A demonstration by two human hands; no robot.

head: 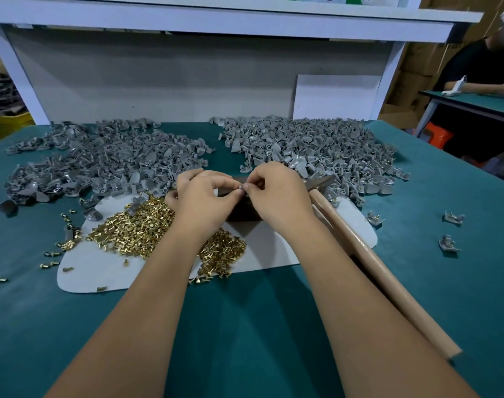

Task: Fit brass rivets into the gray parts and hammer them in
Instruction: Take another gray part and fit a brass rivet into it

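From the head view, the step in hand looks like the fitting one: the left hand (200,196) and the right hand (276,193) meet above the middle of the green-covered workbench (245,326), fingertips pinched together on a small gray part (241,187), probably with a rivet going into it, though that piece is too small to tell for sure. Both hands are curled tight, knuckles up, forearms running in from the near edge and converging over a dark block (242,209) that sits on a white sheet (273,245).

The loose heap of short brass rivets (130,225) lies on the white sheet just left of the left wrist, some spilled toward the bench's left edge. Two wide piles of gray moulded parts (107,165) spread along the far edge.

The wooden-handled hammer (374,265) lies untouched beside the right forearm, head near the right hand. The next move, I judge, calls for seating the part on the dark block, freeing the right hand and taking up the hammer.
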